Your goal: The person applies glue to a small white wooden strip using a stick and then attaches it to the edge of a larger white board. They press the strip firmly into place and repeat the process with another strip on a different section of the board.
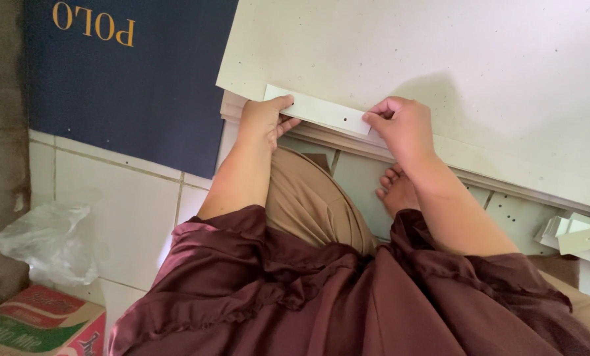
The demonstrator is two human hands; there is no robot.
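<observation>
Taking the large cream board (453,59) as the landmark: well left of it, on the tiled floor (130,198), a crumpled clear plastic bag (51,240) sat above a printed carton (41,326), and a dark blue sheet (130,72) lay just beside the board's left edge. On the board's near edge lay the narrow cream strip (318,111). The left hand (263,118) pinched the strip's left end, thumb on top and fingers curled beneath. The right hand (403,125) gripped its right end with closed fingertips. The strip thus spanned between both hands. Doing this well probably meant keeping the strip flush and parallel with the board's edge, pressing evenly at both ends.
</observation>
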